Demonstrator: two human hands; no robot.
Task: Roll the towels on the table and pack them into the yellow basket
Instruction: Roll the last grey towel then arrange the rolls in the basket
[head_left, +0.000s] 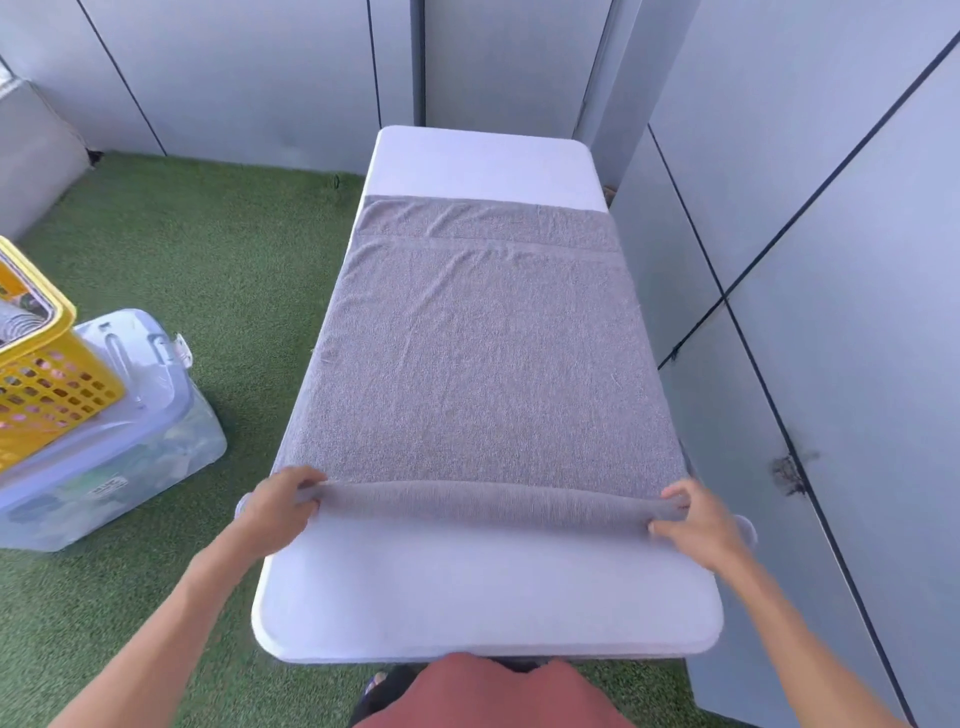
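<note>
Cut off: basket (36, 364) at left edge, contents unclear.
Towel (483, 353): flat on table (488, 597), near end rolled.
Left hand (280, 506), right hand (698, 525): curled, gripping roll ends.
Around: bin (130, 452) under basket.

Both forearms bare, no sleeves, watch or rings seen on left hand (275, 512) or right hand (701, 525). Reddish-pink garment (493, 696) at near edge (cut uncertain).
</note>
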